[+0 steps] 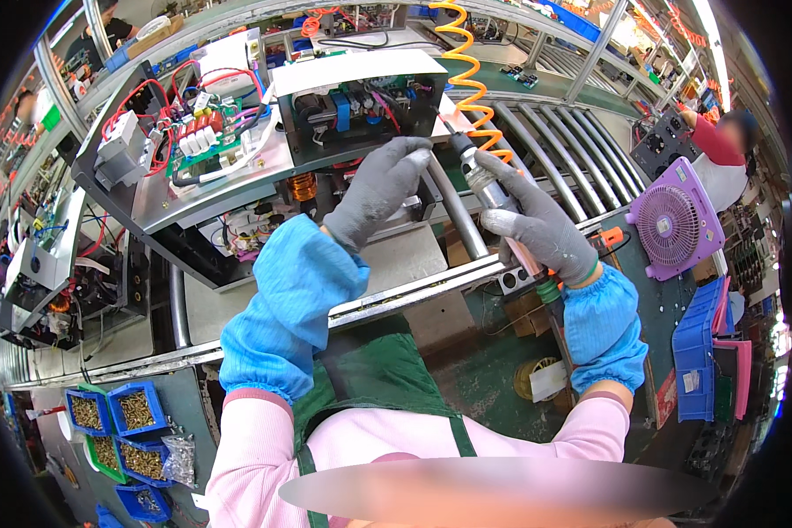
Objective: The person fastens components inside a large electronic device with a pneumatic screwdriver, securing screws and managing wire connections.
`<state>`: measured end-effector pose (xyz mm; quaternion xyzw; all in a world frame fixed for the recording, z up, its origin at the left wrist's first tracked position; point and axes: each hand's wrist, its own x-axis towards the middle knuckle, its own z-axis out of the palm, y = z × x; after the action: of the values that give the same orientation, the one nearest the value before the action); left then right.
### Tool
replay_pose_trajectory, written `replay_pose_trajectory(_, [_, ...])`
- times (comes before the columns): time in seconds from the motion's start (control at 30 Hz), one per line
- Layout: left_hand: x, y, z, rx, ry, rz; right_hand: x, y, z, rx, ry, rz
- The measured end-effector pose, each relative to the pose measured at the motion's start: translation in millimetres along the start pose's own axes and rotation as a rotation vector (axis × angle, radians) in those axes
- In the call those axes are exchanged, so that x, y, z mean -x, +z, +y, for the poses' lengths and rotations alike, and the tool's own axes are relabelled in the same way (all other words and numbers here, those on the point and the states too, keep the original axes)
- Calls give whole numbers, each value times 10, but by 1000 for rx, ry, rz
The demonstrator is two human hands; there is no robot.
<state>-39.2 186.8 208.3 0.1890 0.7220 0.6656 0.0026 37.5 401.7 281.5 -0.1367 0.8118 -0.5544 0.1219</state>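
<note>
My right hand (541, 220), in a grey glove, is wrapped round a silver and black air screwdriver (482, 183). Its bit points up and away, near the right edge of an opened black metal chassis (361, 150) with boards, wires and a blue part inside. My left hand (380, 189), also gloved, is at the chassis's lower front right corner. Its fingers are pressed together, and whatever is between them is hidden. An orange coiled hose (468, 70) hangs down behind the screwdriver. Left of the chassis, a larger opened unit (207, 132) shows a green board, capacitors and red wires.
Metal rollers (581, 158) run off to the right. A purple fan (675, 218) stands beyond my right hand. Blue bins (136, 409) of small brass-coloured fasteners sit at lower left. Another opened unit (44, 273) is at far left. A blue crate (697, 352) is at right.
</note>
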Motion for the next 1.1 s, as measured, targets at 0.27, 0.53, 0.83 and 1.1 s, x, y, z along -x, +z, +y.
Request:
replay_pose_trajectory(0.27, [332, -326, -418, 428, -458, 47, -40, -49, -9, 878, -193, 77])
replay_pose_trajectory(0.53, [620, -475, -725, 684, -413, 100, 3, 105, -340, 109, 100, 1])
replay_pose_trajectory(0.83, [767, -566, -706, 333, -379, 66, 14, 219, -447, -241, 95, 55])
replay_pose_trajectory(1.1, [856, -734, -841, 113, -366, 56, 9, 223, -407, -227, 86, 64])
